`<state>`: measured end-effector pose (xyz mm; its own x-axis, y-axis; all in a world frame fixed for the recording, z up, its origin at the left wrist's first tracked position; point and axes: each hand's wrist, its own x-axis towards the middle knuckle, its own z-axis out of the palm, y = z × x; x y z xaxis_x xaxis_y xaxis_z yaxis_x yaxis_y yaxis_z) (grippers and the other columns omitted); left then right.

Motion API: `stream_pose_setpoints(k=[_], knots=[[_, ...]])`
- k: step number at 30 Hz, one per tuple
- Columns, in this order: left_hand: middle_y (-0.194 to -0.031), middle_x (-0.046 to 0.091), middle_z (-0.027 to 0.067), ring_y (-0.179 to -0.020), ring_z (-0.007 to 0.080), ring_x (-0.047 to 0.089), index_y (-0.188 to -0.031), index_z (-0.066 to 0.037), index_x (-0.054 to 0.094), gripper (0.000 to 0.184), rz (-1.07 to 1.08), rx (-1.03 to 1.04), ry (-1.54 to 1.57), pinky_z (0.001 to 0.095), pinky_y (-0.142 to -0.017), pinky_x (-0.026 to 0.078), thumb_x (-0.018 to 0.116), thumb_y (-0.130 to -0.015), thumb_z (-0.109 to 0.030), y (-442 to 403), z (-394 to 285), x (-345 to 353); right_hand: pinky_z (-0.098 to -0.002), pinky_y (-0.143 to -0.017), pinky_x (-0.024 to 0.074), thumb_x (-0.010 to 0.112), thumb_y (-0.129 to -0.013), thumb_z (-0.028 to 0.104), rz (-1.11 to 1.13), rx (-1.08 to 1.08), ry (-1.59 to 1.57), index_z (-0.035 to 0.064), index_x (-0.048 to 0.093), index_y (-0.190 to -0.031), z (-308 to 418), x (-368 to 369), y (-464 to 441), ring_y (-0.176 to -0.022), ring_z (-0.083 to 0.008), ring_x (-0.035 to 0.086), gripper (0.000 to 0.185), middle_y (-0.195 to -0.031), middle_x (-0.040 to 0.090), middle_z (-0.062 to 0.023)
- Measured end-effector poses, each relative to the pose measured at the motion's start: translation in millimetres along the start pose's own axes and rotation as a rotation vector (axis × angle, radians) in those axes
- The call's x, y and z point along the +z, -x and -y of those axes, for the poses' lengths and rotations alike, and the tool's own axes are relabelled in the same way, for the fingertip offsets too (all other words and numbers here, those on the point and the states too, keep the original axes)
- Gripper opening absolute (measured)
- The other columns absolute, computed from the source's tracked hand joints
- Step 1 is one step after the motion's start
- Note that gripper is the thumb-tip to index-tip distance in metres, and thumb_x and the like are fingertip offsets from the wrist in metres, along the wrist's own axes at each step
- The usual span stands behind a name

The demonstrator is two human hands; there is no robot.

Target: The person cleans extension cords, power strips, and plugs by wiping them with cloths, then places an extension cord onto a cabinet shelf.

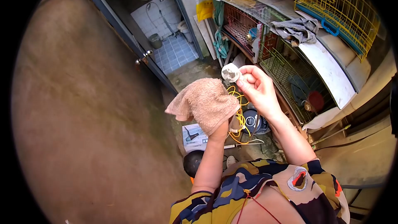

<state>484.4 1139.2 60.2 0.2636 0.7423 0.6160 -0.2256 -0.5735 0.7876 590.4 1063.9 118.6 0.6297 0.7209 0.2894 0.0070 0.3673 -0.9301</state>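
Observation:
A tan terry towel (203, 101) is draped over my left hand (221, 130); only the wrist and the base of the hand show. The cloth hides those fingers and anything they may hold. To the right of the towel, my right hand (258, 87) pinches a small white, rounded object (230, 73) between thumb and fingers. Grey patches mark its face, and I cannot make out what kind of thing it is. The two hands are apart, raised above the floor.
Wire cages (286, 74) stand at the right, with a grey cloth (296, 30) and a yellow cage (336, 8) on top. Below my hands lie a yellow cable (239, 120), a round dark device (251, 120) and a printed box (194, 137). An open door (124, 33) shows a tiled washroom.

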Motion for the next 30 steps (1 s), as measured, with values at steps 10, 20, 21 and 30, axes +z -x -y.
stream_pose_setpoints(k=[10, 20, 21, 30], knots=[[-0.117, 0.052, 0.0110, -0.107, 0.0220, 0.051, -0.123, -0.003, 0.044, 0.054, -0.071, 0.170, -0.119, 0.0338, -0.093, 0.042, 0.069, -0.075, -0.004, -22.1, 14.4, 9.7, -0.0226, -0.075, 0.0478, 0.062, -0.083, 0.003, -0.024, -0.143, 0.308, -0.0023, 0.051, -0.123, 8.9, 10.5, 9.6, -0.089, -0.0077, 0.058, 0.042, -0.103, 0.065, -0.0081], [-0.111, 0.055, 0.0081, -0.102, 0.0178, 0.054, -0.116, -0.002, 0.050, 0.043, -0.004, 0.232, -0.227, 0.0303, -0.091, 0.043, 0.064, -0.076, 0.003, -42.0, 4.0, 14.7, -0.0150, -0.045, 0.0278, 0.055, -0.089, 0.008, -0.010, 0.058, -0.163, 0.0032, 0.045, -0.131, 10.3, 18.9, 9.3, -0.054, -0.0002, 0.038, 0.043, -0.078, 0.054, 0.0042], [-0.111, 0.055, 0.0081, -0.102, 0.0178, 0.054, -0.116, -0.002, 0.050, 0.043, -0.013, 0.256, -0.219, 0.0303, -0.091, 0.043, 0.064, -0.076, 0.003, -42.2, 6.6, 13.9, -0.0155, -0.044, 0.0270, 0.055, -0.090, 0.008, 0.024, 0.120, -0.204, 0.0040, 0.045, -0.131, 14.9, 16.6, 8.1, -0.053, -0.0008, 0.036, 0.042, -0.074, 0.051, 0.0041], [-0.108, 0.055, 0.0070, -0.098, 0.0176, 0.054, -0.113, -0.001, 0.051, 0.043, 0.042, -0.027, 0.428, 0.0308, -0.089, 0.044, 0.061, -0.074, 0.011, -50.1, 0.3, 21.5, -0.0229, -0.069, 0.0452, 0.057, -0.086, 0.006, -0.057, -0.231, 0.217, -0.0007, 0.048, -0.126, 7.5, 15.8, 8.0, -0.081, -0.0116, 0.058, 0.042, -0.096, 0.063, -0.0110]])
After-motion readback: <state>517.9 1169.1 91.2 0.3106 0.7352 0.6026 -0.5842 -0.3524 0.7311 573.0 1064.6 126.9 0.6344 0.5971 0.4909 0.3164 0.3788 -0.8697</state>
